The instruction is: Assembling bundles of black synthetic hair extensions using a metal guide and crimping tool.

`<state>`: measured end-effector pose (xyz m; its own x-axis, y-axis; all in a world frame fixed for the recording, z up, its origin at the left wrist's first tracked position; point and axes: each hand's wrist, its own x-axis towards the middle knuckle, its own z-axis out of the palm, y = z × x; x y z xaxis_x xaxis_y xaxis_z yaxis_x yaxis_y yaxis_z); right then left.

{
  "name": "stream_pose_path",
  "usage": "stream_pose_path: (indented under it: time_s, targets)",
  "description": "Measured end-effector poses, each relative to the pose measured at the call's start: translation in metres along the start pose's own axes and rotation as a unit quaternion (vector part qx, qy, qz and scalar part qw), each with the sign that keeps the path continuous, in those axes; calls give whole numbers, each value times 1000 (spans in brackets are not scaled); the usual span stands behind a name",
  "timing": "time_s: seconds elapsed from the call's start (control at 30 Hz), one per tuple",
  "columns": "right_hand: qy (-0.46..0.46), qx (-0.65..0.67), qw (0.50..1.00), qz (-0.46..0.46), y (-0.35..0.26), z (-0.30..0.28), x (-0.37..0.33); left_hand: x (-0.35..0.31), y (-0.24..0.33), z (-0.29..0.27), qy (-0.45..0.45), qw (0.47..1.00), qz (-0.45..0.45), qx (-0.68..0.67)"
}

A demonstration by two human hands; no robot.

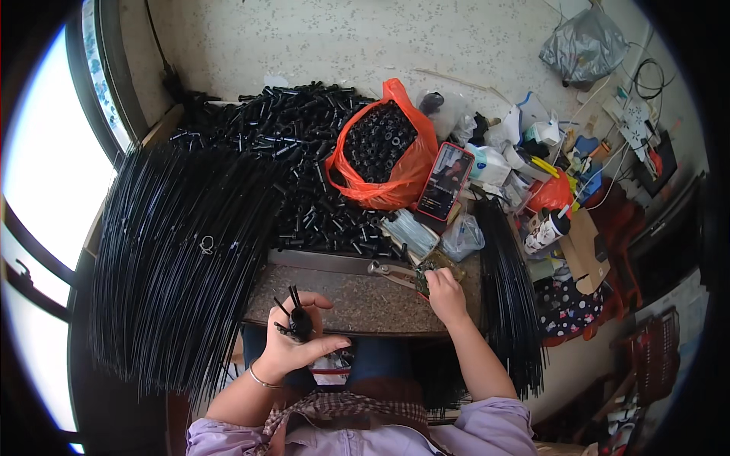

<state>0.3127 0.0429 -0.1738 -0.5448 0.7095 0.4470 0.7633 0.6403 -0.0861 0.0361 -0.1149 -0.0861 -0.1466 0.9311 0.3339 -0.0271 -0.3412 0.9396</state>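
Note:
My left hand [285, 346] is curled round a black tubular plastic part [300, 323], its thumb and forefinger held apart. Thin black stalks poke out above and beside that part. Over the bench's right side, my right hand [447, 295] has its fingertips pinched together at a small clear bag [441, 262] with little dark pieces. What those fingers hold, if anything, is hidden. Metal pliers [391, 271] lie just left of it, their red-edged handle running close to the hand. Both hands are above or beside the speckled bench top [342, 292].
Black plastic tubes [304, 114] are heaped at the back. An orange bag [422, 163] holds small black rings. A phone [445, 181] leans beside it. Bundles of long black rods hang over the bench at left [182, 266] and right [506, 281]. Clutter, including a cup [546, 232], fills the right.

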Motion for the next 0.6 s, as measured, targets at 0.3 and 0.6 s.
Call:
stream_pose_path:
  time_s: [0.3,0.6]
  targets:
    - [90,37,985,140,-8,-10,3,1,5,12,-96,995,-3,29]
    - [101,805,536,232,-185,-106,1,-8,37,52,-34,999,28,-24]
